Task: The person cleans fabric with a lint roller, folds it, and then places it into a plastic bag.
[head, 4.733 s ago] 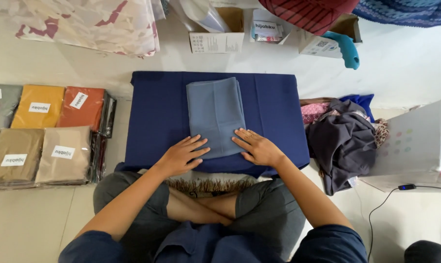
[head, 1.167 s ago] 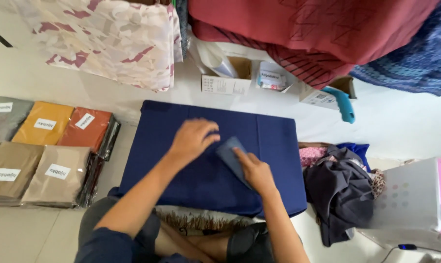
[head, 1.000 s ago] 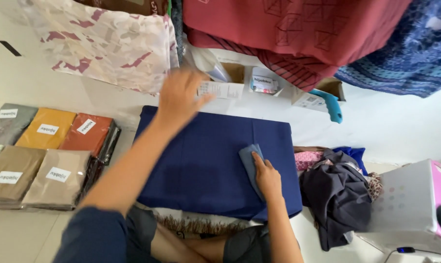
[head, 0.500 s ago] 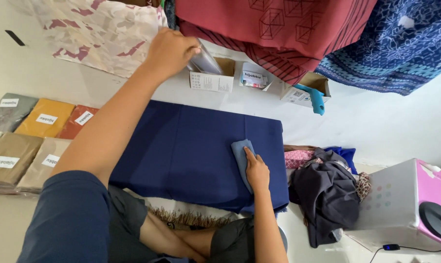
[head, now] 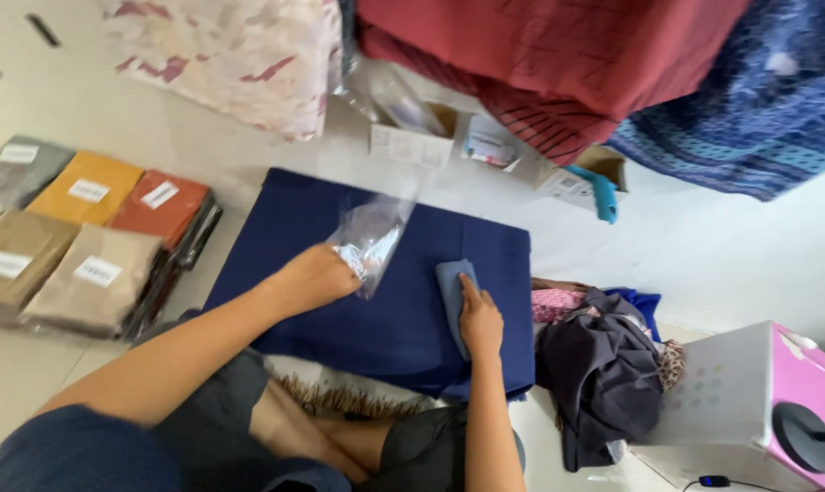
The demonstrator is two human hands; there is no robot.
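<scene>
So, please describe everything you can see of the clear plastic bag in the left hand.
The clear plastic bag is thin, transparent and glossy, with bright reflections and wrinkles. It looks empty. The left hand pinches its lower end, so it stands up, tilted toward the boxes, above the dark blue cloth. Motion blurs its upper edge. It does not touch the folded grey-blue cloth under the right hand.

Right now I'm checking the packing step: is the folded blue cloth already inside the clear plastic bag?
No, the folded blue cloth lies on the navy pad under the right hand, while the left hand holds the clear plastic bag apart from it.
</scene>
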